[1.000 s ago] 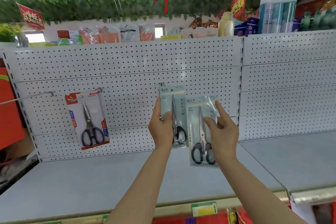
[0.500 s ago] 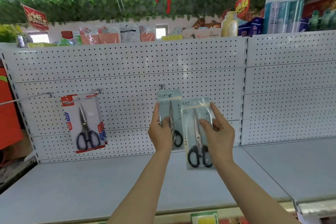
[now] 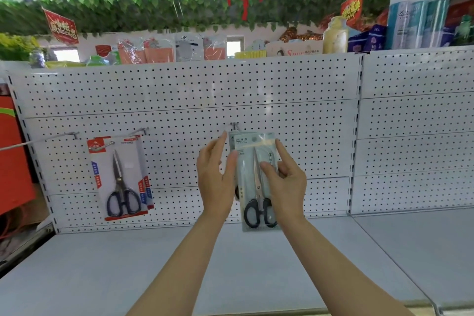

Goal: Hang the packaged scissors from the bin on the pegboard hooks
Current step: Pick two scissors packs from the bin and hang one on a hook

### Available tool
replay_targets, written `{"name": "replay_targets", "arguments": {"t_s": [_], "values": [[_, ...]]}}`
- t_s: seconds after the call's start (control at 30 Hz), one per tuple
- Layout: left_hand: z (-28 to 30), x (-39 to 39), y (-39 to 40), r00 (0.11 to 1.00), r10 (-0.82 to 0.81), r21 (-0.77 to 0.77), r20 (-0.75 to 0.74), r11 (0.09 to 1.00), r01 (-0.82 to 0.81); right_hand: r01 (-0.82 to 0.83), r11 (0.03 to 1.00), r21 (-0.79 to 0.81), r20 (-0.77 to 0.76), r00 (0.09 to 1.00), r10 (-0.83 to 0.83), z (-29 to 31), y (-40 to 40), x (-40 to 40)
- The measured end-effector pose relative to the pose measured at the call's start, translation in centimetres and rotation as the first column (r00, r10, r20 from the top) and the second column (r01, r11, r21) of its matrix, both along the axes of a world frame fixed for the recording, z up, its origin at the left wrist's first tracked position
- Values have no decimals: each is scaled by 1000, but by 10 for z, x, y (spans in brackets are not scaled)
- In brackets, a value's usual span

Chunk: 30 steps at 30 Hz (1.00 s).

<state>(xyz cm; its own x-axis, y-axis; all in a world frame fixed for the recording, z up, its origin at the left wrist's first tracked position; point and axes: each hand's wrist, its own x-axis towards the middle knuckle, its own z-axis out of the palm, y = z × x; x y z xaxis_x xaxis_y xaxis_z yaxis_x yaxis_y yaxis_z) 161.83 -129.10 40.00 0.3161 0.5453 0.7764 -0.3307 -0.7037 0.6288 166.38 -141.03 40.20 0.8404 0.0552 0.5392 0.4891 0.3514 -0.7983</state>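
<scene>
While the only view is the head camera, it shows the step plainly enough: just right of the frame's centre, the right hand (image 3: 284,182) pinches a pale packaged pair of scissors (image 3: 257,182), thumb on the front film and fingers along the right edge, with the card's top just under a short pegboard hook (image 3: 234,126). The left hand (image 3: 216,177) stands beside the pack's left edge with fingers straight and loosely spread; its thumb seems to touch the edge, though I cannot tell if it grips anything, nor whether another pack sits behind the front one. I judge the step to be threading the hang hole onto the hook, and it is not yet done. To do it well, the card should stay upright and square to the pegboard (image 3: 179,100), its hole lifted level with the hook tip, then pushed straight back until it slides on; the left hand can steady the top corner so the flimsy card does not bend. At the left of the frame a red-carded pair of scissors (image 3: 120,177) already hangs from its own hook. The bin is not in view.
</scene>
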Motion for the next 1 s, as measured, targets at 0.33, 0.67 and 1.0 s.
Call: {"name": "replay_targets", "arguments": {"t_s": [0.33, 0.67, 1.0], "values": [[20, 9, 4, 978, 91, 274, -190, 961, -36, -45, 996, 75, -36, 998, 48, -12, 28, 12], [25, 23, 11, 974, 50, 236, -219, 972, 3, -39, 996, 79, -60, 997, 43, -11, 37, 26], [17, 41, 24, 914, 249, 332, -319, 933, -138, 113, 980, -162, -26, 993, -119, -18, 50, 46]]}}
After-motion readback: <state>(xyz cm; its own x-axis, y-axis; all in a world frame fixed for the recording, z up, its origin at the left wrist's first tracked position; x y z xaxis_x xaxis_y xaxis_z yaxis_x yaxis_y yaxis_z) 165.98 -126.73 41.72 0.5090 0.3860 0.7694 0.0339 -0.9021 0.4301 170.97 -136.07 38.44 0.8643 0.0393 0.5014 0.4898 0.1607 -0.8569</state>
